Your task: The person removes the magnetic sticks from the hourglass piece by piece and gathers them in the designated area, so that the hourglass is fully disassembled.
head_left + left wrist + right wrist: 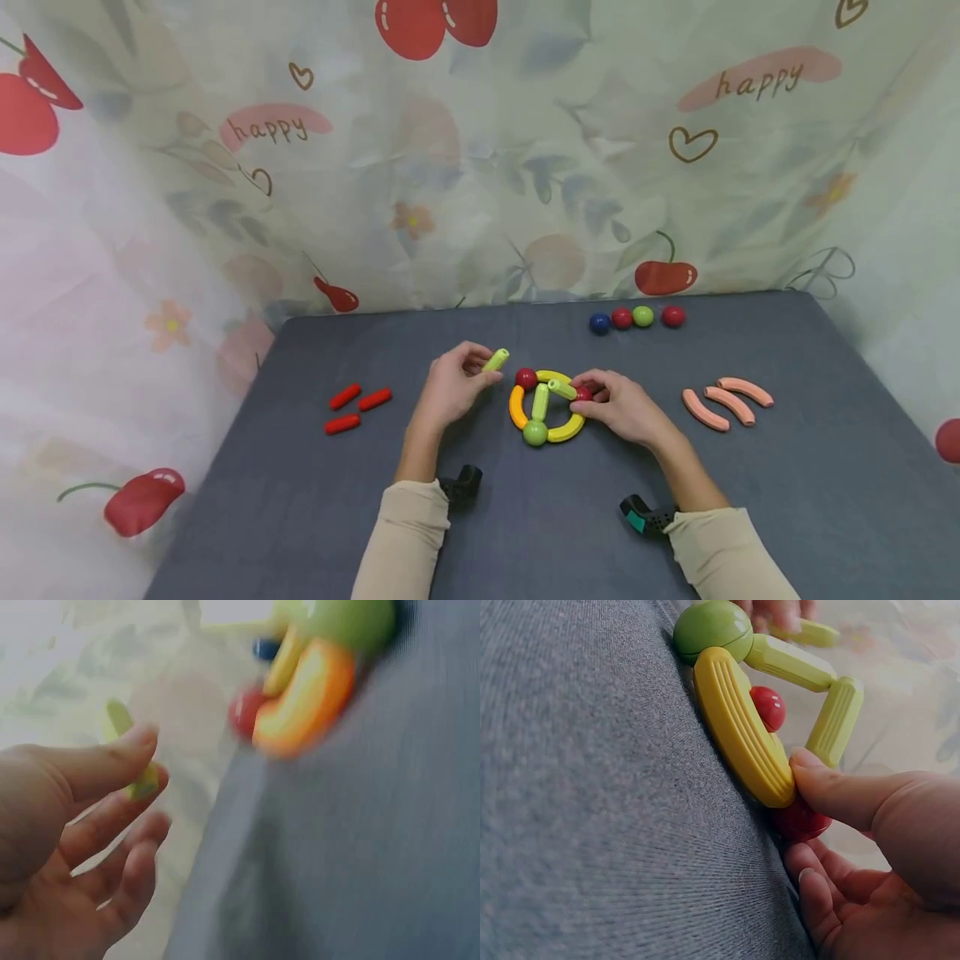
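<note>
A ring of curved sticks and balls lies on the table, with an orange curved stick (517, 408), a yellow curved stick (567, 430), a green ball (535, 433) and a red ball (526, 379). Two light green straight sticks rise from it, one from the green ball (791, 661), the other (835, 720) near my right hand. My right hand (622, 404) pinches the ring's right red ball (801, 820), thumb against the yellow stick's end. To the left of the ring, my left hand (453, 387) pinches a loose light green stick (497, 360) between thumb and fingers, clear of the ring.
Three red short sticks (342, 424) lie at the left on the grey table (540, 517). Several balls, including a blue ball (599, 324), line the back edge. Three pink curved sticks (730, 406) are at the right. A patterned curtain (480, 167) hangs behind.
</note>
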`<control>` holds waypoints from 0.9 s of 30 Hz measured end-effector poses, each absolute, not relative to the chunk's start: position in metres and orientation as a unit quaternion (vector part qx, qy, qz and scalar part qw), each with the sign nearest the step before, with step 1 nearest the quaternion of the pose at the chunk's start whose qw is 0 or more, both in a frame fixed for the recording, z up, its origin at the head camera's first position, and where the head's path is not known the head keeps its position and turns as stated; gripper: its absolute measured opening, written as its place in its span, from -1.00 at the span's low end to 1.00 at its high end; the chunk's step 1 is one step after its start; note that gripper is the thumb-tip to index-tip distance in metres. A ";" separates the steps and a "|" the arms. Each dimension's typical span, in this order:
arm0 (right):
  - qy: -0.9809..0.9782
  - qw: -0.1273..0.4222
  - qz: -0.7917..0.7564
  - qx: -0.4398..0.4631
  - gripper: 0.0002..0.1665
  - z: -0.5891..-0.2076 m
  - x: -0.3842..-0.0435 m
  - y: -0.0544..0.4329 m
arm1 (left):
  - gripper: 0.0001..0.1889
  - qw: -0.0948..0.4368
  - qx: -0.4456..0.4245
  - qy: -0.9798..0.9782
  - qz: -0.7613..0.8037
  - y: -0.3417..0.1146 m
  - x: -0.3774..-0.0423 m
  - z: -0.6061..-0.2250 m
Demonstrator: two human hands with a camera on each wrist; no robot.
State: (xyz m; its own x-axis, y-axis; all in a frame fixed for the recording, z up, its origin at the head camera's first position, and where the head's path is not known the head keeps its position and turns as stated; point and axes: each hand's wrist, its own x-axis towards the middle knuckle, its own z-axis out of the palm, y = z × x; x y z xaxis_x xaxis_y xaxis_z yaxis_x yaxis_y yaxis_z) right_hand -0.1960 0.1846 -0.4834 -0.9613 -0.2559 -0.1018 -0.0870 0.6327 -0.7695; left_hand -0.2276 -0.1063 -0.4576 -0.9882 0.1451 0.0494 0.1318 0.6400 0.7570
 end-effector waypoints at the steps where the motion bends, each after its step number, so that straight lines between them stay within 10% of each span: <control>1: 0.898 0.100 -0.417 -0.097 -0.57 -0.484 -0.196 0.185 | -0.69 -0.006 0.060 0.913 0.403 -0.117 -0.230 -0.456; 7: 0.898 0.097 -0.418 -0.101 -0.57 -0.485 -0.198 0.186 | -0.73 -0.048 -0.025 0.974 0.221 -0.185 -0.247 -0.451; 16: 0.896 0.104 -0.420 -0.099 -0.54 -0.486 -0.199 0.185 | -0.75 0.027 -0.071 0.983 0.167 -0.235 -0.261 -0.450; 27: 0.896 0.099 -0.422 -0.100 -0.54 -0.485 -0.198 0.186 | -0.56 0.009 0.033 0.952 0.306 -0.183 -0.230 -0.430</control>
